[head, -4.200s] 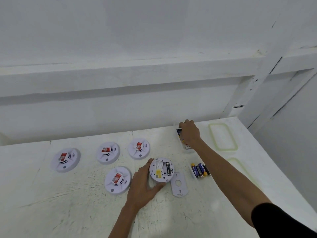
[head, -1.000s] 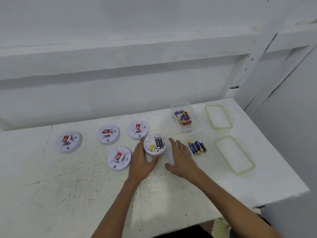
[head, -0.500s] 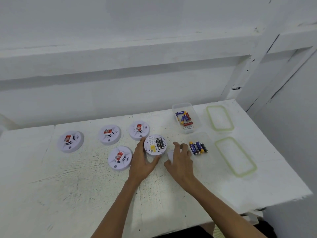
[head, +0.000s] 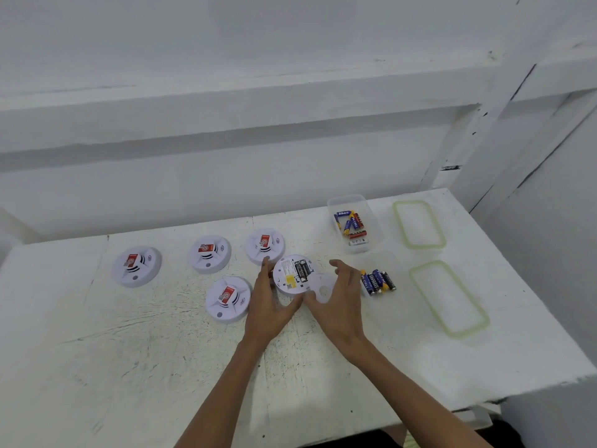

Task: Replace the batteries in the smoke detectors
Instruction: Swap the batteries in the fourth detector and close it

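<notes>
White overturned detector (head: 292, 279), batteries (head: 302, 270) seated, is lying gripped by the left hand (head: 268, 308); the right hand (head: 339, 305) is pinching its back cover (head: 323, 287) alongside. Four detectors (head: 228, 299) left of that hand are seemingly waiting.

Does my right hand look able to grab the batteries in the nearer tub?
Likely yes for reach: the batteries lie uncovered just beside the right hand, but it holds the white cover.

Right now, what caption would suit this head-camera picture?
Battery swap: left hand grips an open smoke detector, right hand holds its cover plate beside it.
</notes>
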`<action>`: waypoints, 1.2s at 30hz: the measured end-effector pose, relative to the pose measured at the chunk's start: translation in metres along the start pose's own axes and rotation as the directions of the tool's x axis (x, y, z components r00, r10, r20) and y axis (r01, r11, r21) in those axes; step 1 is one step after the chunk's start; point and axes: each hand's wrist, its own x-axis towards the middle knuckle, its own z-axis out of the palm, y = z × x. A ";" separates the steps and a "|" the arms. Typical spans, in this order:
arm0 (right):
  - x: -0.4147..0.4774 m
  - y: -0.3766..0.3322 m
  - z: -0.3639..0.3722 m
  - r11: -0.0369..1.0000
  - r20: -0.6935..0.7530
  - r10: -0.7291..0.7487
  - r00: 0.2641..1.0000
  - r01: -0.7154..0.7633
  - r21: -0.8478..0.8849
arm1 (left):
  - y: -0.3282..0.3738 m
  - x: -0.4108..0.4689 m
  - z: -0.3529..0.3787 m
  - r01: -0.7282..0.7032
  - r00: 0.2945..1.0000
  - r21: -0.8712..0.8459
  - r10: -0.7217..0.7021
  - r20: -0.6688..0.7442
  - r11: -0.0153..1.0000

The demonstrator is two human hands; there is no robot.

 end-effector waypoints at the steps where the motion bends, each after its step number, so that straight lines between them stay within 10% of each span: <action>1: 0.001 -0.002 0.001 1.000 0.006 -0.014 1.000 0.014 0.018 | 0.001 0.000 0.000 -0.004 1.000 0.001 0.004 -0.003 1.000; 36: 0.052 0.010 0.003 0.961 0.261 -0.213 0.942 0.251 -0.119 | -0.008 0.002 0.001 0.017 0.999 0.025 -0.018 0.037 1.000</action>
